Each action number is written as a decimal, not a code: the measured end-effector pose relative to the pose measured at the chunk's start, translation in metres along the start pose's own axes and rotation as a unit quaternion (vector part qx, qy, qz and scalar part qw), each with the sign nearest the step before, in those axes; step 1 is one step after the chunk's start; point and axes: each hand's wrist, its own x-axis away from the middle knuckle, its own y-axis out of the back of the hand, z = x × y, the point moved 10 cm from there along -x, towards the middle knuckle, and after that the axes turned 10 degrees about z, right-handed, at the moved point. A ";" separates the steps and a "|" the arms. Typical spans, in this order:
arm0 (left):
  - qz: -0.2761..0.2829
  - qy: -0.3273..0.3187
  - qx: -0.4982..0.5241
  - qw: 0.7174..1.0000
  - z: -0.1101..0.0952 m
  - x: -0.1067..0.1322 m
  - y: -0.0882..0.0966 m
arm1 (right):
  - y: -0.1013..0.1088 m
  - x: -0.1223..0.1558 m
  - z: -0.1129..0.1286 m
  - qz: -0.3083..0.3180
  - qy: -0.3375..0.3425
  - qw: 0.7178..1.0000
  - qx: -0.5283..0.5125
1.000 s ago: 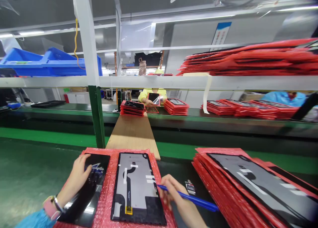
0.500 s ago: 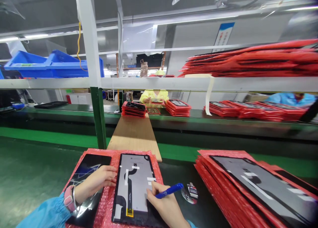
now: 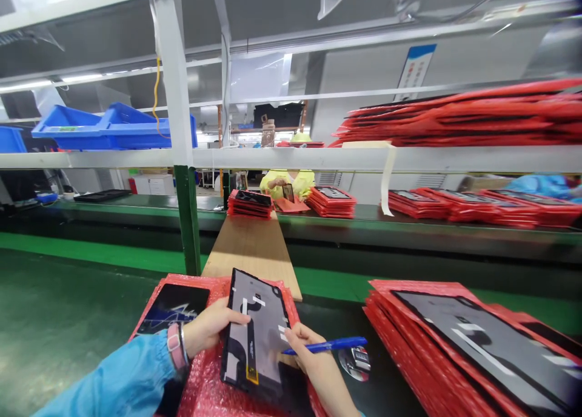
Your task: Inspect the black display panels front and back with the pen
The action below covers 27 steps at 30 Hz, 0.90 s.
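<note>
A tablet-sized display panel point(image 3: 268, 356), grey-backed with a flex cable and white tape strips, is tilted up off the red bubble-wrap bags point(image 3: 204, 374). My left hand point(image 3: 211, 326) grips its left edge, thumb on the back face. At the panel's right edge, my right hand point(image 3: 313, 356) is closed with a blue pen point(image 3: 336, 344) between its fingers; those fingers also touch the panel. Partly hidden under my left forearm lies a second, dark glossy panel point(image 3: 177, 305). A small round metallic object point(image 3: 357, 362) sits on the bench just right of my right hand.
To the right stands a tall stack of red bags point(image 3: 400, 350) with a grey-backed panel point(image 3: 486, 332) on top. A wooden board point(image 3: 248, 241) bridges to the far bench, where a person in yellow point(image 3: 291, 180) handles a panel. Blue bins point(image 3: 113, 126) rest on the shelf.
The display panel was flat on the red bag and is now lifted and tilted. My left hand has moved right onto its edge. My right hand has shifted from its face to the right edge.
</note>
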 end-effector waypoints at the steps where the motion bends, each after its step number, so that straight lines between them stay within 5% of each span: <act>1: -0.002 -0.017 0.009 1.000 -0.002 0.001 -0.007 | 0.002 0.000 0.004 -0.004 0.006 1.000 -0.009; 11: -0.041 -0.178 0.052 0.982 -0.061 0.047 -0.018 | 0.067 0.020 0.077 -0.114 0.091 0.987 -0.061; 18: -0.075 -0.280 0.072 0.954 -0.088 0.083 -0.026 | 0.030 0.029 0.096 -0.020 0.049 0.996 -0.078; 23: -0.100 -0.295 0.038 0.949 -0.091 0.092 -0.030 | 0.048 0.044 0.092 -0.163 0.067 0.983 0.044; 27: -0.116 -0.281 0.055 0.951 -0.088 0.094 -0.030 | 0.038 0.038 0.105 -0.143 0.103 0.980 0.090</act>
